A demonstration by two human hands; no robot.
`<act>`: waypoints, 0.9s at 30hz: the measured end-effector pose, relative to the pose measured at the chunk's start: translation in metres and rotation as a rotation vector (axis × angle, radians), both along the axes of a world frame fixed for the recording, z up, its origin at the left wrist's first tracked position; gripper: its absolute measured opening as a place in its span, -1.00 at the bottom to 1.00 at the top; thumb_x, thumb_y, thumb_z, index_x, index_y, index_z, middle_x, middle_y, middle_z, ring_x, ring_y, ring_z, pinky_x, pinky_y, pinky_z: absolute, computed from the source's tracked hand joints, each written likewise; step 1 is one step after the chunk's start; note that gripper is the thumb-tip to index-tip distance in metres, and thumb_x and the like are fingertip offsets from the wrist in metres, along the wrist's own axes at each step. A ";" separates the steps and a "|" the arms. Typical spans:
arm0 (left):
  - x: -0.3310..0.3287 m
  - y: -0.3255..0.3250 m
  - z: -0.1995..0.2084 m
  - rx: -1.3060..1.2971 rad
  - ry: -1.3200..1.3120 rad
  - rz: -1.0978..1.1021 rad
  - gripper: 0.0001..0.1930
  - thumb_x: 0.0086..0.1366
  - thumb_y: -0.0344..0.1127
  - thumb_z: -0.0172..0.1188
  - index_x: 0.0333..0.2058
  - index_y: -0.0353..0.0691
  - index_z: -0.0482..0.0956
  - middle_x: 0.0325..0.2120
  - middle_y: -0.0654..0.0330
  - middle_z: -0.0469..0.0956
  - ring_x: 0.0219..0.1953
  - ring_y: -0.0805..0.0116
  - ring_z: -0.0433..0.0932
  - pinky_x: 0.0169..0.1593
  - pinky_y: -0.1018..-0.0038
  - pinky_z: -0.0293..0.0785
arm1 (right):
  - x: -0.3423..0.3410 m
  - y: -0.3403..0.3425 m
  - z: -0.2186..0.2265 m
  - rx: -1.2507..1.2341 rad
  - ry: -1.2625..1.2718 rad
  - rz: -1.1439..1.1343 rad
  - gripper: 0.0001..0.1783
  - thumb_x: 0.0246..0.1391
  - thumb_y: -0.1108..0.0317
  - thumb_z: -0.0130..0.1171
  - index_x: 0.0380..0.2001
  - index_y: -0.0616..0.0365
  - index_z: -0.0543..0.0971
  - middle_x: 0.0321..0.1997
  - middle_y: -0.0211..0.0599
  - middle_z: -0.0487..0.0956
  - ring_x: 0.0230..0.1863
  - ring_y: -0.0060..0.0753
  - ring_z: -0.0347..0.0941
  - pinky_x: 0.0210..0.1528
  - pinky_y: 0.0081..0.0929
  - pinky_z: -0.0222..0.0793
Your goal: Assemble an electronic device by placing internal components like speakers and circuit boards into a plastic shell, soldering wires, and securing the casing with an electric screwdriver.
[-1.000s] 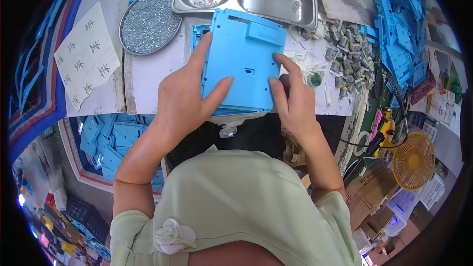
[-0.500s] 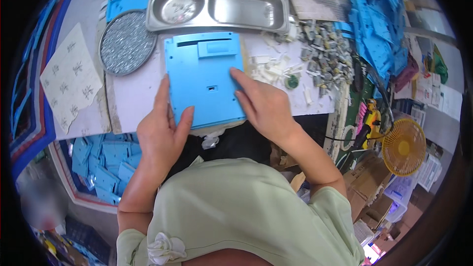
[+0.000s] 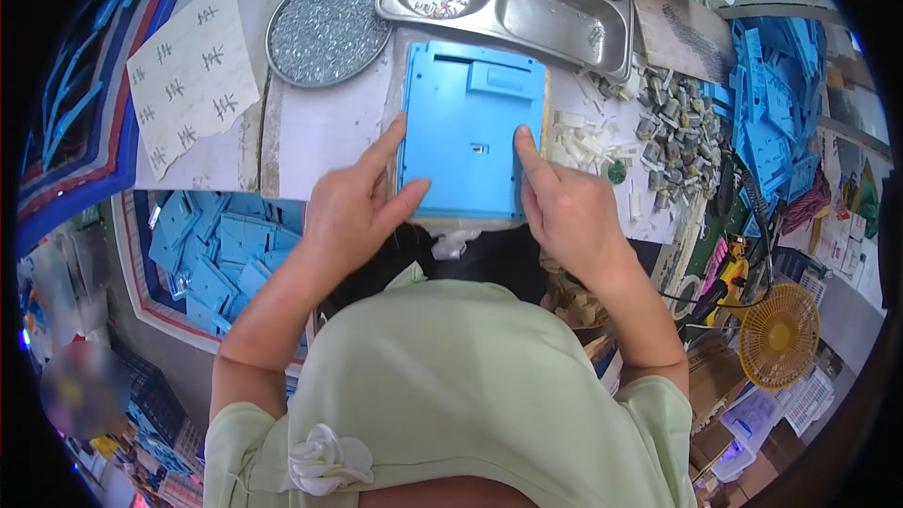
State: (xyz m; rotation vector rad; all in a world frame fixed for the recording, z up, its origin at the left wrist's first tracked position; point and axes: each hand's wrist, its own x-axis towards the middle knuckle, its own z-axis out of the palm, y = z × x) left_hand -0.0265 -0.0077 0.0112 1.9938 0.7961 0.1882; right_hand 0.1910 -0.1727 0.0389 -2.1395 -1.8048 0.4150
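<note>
A flat blue plastic panel [image 3: 451,132], roughly rectangular, lies on the table in front of me. It has a raised block near its far edge and a small slot near its middle. My left hand [image 3: 362,202] is at the near left of the panel, index finger along the side and thumb at the near corner. At the right side, my right hand [image 3: 576,212] rests its index finger on the panel's edge, its other fingers curled below. Between them both hands hold the panel. The undersides of the fingers are hidden.
Beyond the panel stand a compartmented metal tray [image 3: 508,36] and a round dish of small metal pieces [image 3: 324,30]. Small motors [image 3: 679,136] and white plastic parts [image 3: 585,143] lie at right. Blue panels fill a bin [image 3: 221,249] at left; more blue parts [image 3: 776,118] are piled far right.
The whole view has shifted and turned, so the table and tray appear farther right and tilted. Both hands stay at the panel's sides in nearly the same pose.
</note>
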 end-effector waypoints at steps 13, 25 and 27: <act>0.015 0.134 -0.018 0.833 0.088 0.098 -0.87 0.18 -0.27 0.38 -0.34 -0.18 0.71 -0.31 0.20 0.61 -0.16 0.14 0.55 -0.10 0.27 0.41 | 0.028 0.027 0.040 -0.119 -0.038 0.133 -0.61 0.10 0.35 0.28 0.03 0.16 0.65 -0.48 -0.20 0.62 -0.43 -0.08 0.58 -0.36 -0.15 0.47; 0.030 0.138 -0.036 0.767 -0.078 0.151 -0.84 0.25 -0.23 0.32 -0.42 -0.17 0.64 -0.40 0.23 0.57 -0.25 0.17 0.57 -0.11 0.19 0.34 | 0.016 0.226 -0.016 0.370 -0.256 0.466 -0.82 0.00 0.28 0.37 -0.34 0.11 0.70 -0.34 -0.25 0.63 -0.22 -0.05 0.51 -0.15 -0.18 0.47; 0.026 0.140 -0.040 0.845 -0.047 0.155 -0.84 0.25 -0.20 0.31 -0.40 -0.15 0.64 -0.40 0.24 0.57 -0.23 0.18 0.56 -0.10 0.17 0.32 | 0.005 0.255 -0.028 0.237 -0.386 0.496 -0.85 0.03 0.28 0.34 -0.34 0.06 0.71 -0.29 -0.34 0.65 -0.10 -0.15 0.51 -0.02 -0.17 0.44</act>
